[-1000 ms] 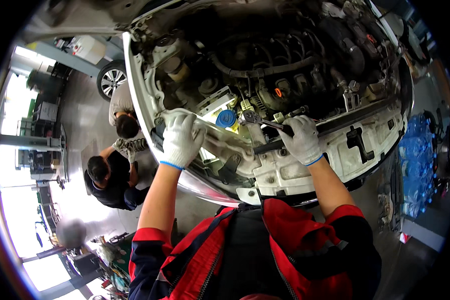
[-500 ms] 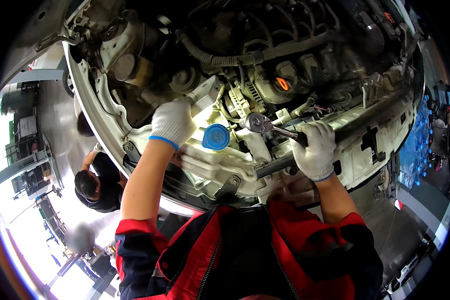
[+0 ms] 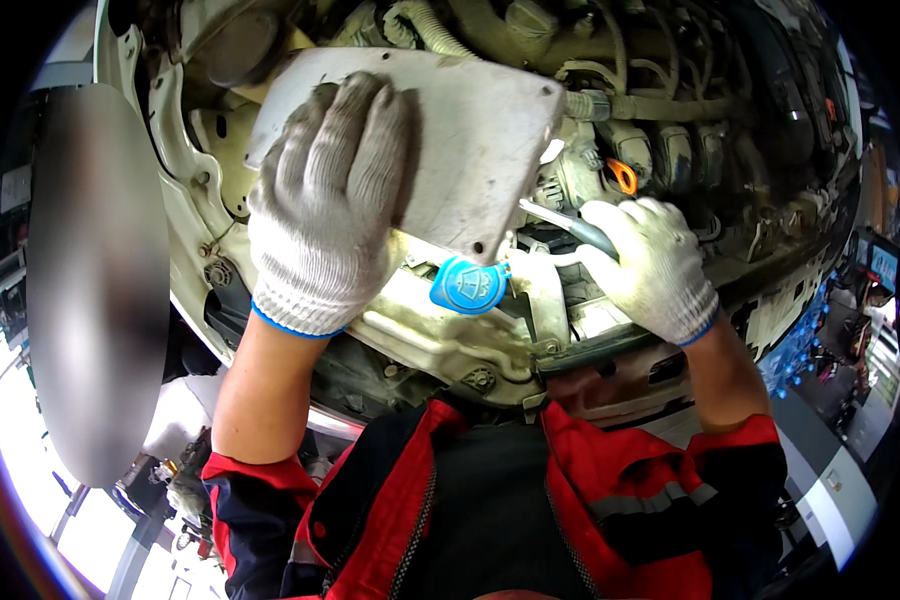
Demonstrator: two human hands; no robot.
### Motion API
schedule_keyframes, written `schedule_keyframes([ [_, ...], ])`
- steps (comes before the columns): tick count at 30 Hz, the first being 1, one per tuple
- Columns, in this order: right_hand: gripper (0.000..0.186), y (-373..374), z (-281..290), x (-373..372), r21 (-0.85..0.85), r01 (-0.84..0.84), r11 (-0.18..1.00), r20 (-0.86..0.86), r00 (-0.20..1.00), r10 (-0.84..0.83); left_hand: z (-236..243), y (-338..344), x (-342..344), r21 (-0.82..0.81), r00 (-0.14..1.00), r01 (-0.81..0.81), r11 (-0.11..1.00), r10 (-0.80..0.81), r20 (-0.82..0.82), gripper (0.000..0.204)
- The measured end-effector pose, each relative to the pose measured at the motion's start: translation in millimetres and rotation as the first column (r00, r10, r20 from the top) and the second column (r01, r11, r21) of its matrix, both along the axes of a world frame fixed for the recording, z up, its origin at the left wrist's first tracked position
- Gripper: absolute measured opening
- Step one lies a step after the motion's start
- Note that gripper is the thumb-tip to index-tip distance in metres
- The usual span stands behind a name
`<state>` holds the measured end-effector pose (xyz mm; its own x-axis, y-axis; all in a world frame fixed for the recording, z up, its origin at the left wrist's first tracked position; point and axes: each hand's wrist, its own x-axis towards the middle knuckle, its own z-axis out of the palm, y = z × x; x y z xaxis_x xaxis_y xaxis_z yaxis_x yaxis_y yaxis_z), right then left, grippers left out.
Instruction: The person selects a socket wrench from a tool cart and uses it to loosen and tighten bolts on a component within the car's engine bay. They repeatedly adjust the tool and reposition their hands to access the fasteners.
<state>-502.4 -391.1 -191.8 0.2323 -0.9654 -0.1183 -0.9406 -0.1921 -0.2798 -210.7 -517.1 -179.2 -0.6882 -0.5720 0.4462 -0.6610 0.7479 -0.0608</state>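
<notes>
My left hand (image 3: 325,215) is closed on a flat grey metal plate (image 3: 470,130) with holes near its corners. Its fingers lie across the upper face, and the thumb is out of sight. The plate is held over the left part of an engine bay. In my right hand (image 3: 655,265) is a ratchet wrench (image 3: 560,218), gripped by its dark handle; the plate's right edge hides its head. Just below the plate's lower corner is a blue washer fluid cap (image 3: 468,287). Both hands wear white knit gloves.
The car's front crossmember (image 3: 440,345) runs between me and the engine. Right of the plate are an orange dipstick loop (image 3: 622,177) and several hoses. A light-coloured fender edge (image 3: 175,200) borders the left. Blue-capped bottles (image 3: 795,345) stand beyond the right side.
The plate has come up toward me in my left hand, its broad face now showing. The ratchet's head, seen before beside the blue cap, is now hidden. My view has shifted too.
</notes>
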Motion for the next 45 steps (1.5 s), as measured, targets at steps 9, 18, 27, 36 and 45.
schedule_keyframes([
  [9, 0.02, -91.0, -9.3, 31.1, -0.142, -0.569, 0.81, -0.192, 0.819, 0.541, -5.8, -8.0, 5.0, 0.294, 0.985, -0.153, 0.943, 0.17, -0.032, 0.065],
  [18, 0.029, -119.1, -15.3, 32.9, -0.017, -0.566, 0.824, -0.07, 0.823, 0.563, -16.5, -17.9, 6.8, 0.298, 0.949, -0.308, 0.904, 0.272, 0.158, 0.062],
  [27, 0.037, -123.2, -24.5, 28.0, 0.173, -0.56, 0.81, -0.049, 0.816, 0.575, -23.4, -21.2, 4.0, 0.345, 0.954, -0.294, 0.892, 0.251, 0.163, 0.063],
  [36, 0.028, -124.3, -53.5, 52.7, 0.109, -0.541, 0.834, 0.199, 0.834, 0.515, -22.8, -21.6, 6.0, 0.376, 0.963, -0.265, 0.888, 0.225, 0.148, 0.059],
  [45, 0.027, -121.6, -55.6, 56.9, 0.087, -0.582, 0.809, 0.194, 0.806, 0.559, -27.4, -20.0, 2.6, 0.385, 0.97, -0.239, 0.891, 0.197, 0.145, 0.055],
])
